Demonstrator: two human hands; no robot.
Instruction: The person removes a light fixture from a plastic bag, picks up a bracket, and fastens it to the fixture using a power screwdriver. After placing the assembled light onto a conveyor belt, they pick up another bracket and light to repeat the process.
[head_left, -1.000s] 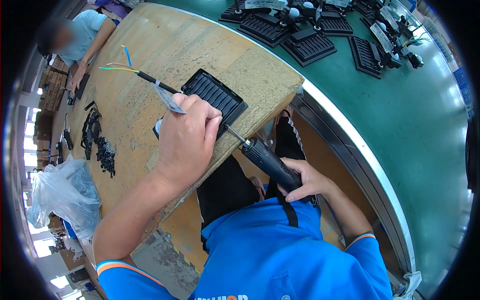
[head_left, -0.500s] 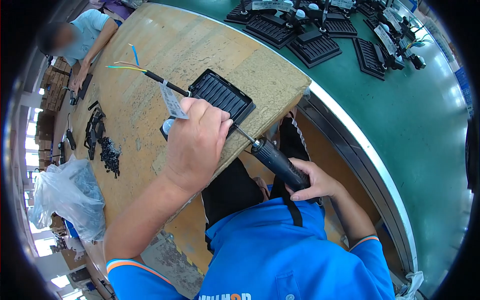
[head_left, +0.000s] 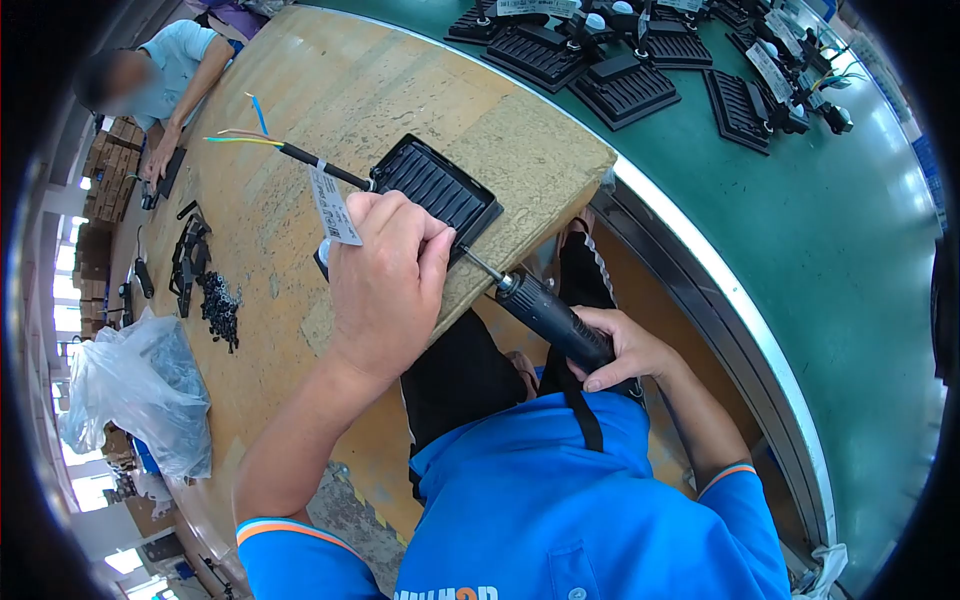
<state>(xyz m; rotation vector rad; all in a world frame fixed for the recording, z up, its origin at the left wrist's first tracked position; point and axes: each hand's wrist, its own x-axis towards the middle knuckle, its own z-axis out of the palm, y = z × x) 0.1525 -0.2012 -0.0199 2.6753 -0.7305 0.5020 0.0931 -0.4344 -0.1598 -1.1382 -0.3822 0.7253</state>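
Observation:
A black ribbed floodlight (head_left: 440, 185) lies at the near edge of the wooden table. Its black cable (head_left: 325, 165) ends in bare blue, brown and yellow-green wires, and a white label (head_left: 333, 205) hangs by it. My left hand (head_left: 385, 270) is closed over the floodlight's near side, hiding much of that part; thumb and forefinger pinch together close to the screwdriver's tip. In my right hand (head_left: 620, 350) is a black electric screwdriver (head_left: 545, 312), its thin bit slanting up to the floodlight's edge by my left fingertips. The exact contact point is hidden.
A pile of small black parts (head_left: 220, 312) and black brackets (head_left: 190, 255) lie left on the wooden table (head_left: 290, 240). Beyond is a clear plastic bag (head_left: 150, 395). A co-worker (head_left: 180, 80) handles parts at upper left. Several floodlights (head_left: 625, 90) rest on the green surface (head_left: 700, 190).
The view has shifted slightly. My left forearm and elbow have moved a little to the right. Both hands keep their hold, and the screwdriver's tip stays at the floodlight's edge.

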